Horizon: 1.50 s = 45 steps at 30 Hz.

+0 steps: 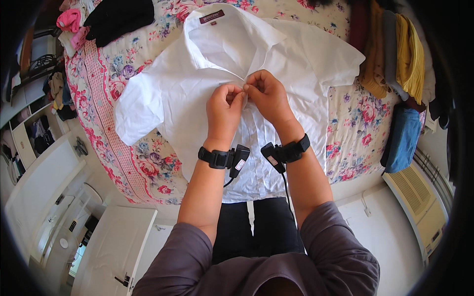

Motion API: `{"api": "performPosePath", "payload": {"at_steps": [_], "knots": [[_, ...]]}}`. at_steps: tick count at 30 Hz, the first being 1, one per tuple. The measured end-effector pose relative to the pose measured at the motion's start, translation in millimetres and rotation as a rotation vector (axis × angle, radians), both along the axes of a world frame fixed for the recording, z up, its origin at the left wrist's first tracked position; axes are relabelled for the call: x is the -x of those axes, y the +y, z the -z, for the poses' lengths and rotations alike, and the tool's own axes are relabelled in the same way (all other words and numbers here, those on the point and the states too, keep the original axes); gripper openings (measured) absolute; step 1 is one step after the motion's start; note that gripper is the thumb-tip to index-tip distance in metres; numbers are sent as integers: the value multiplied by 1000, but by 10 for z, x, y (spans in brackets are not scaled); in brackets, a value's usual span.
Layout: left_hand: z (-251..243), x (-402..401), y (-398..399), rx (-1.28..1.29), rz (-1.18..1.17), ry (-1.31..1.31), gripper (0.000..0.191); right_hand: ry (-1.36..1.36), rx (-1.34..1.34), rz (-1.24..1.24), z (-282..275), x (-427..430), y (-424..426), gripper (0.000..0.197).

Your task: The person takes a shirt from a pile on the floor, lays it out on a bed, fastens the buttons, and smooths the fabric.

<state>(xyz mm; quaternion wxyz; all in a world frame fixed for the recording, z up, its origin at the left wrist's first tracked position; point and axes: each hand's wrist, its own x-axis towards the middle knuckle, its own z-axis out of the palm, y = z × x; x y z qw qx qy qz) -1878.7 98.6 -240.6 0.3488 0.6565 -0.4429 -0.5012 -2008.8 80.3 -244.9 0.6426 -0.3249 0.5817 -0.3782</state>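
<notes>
A white short-sleeved shirt (pixel 189 107) lies spread front side up, its collar (pixel 192 48) at the far end and its hem towards me. My left hand (pixel 225 109) pinches the front placket just below the collar opening. Right beside it, my right hand (pixel 269 97) pinches the same spot, the fingertips of both hands almost meeting. Whatever button or buttonhole is between the fingers is hidden. Below the hands, the placket (pixel 259 155) runs down to the hem with some wrinkles. Each wrist wears a black strap with a small cabled device.
The shirt rests on a floral bedspread (pixel 148 162). Folded clothes, including a yellow garment (pixel 409 59) and blue jeans (pixel 403 137), line the right side. A black garment (pixel 122 20) and a pink one (pixel 68 20) lie at the far left. An air conditioner (pixel 414 199) stands at the right.
</notes>
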Motion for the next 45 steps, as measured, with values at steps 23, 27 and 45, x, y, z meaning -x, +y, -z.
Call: {"api": "performPosePath", "payload": {"at_steps": [23, 27, 45], "knots": [[-107, -2, 34, 202, 173, -287, 10, 130, 44, 7, 31, -10, 44, 9], [-129, -24, 12, 211, 168, -317, 10, 29, 18, 39, -34, -48, 40, 10], [-93, -29, 42, 72, 50, -60, 5, -13, -6, 94, 17, -85, 67, 14]]}}
